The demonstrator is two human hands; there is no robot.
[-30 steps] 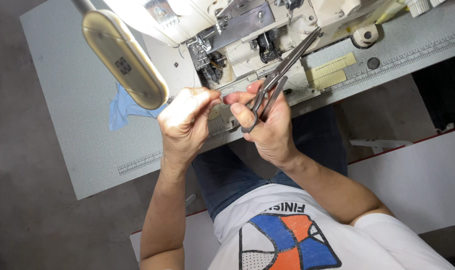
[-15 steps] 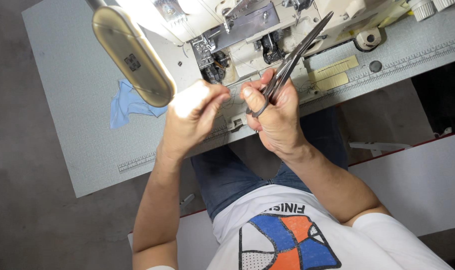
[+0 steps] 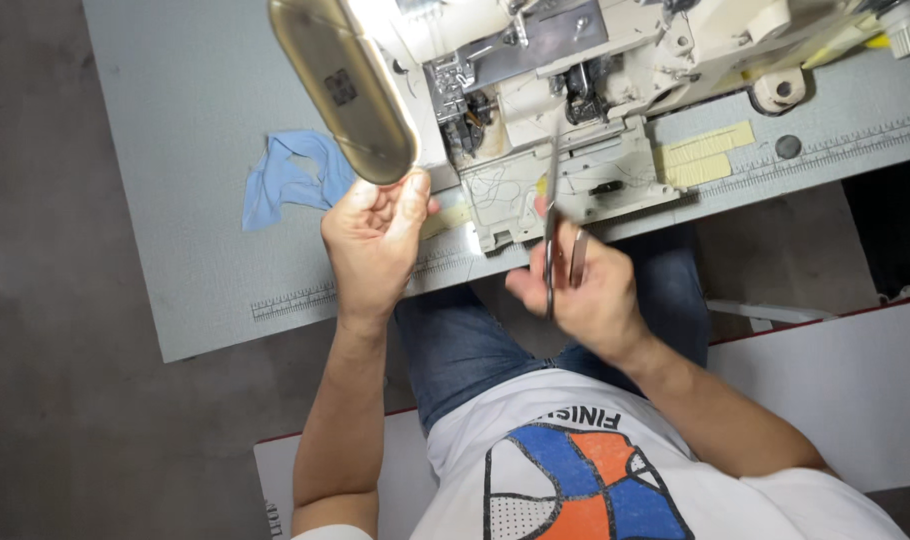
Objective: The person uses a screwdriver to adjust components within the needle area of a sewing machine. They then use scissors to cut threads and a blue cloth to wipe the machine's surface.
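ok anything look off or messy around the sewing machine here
A crumpled blue fabric scrap lies loose on the grey table, left of the sewing machine. Loose threads trail over the machine's bed plate. The right hand holds tweezers, blurred; the left hand is beside the lamp. Nothing looks broken.

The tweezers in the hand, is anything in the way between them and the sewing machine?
Nothing visible is. The right hand holds the tweezers, tips pointing at the sewing machine, with only its bare plate between. The left hand is off to the side.
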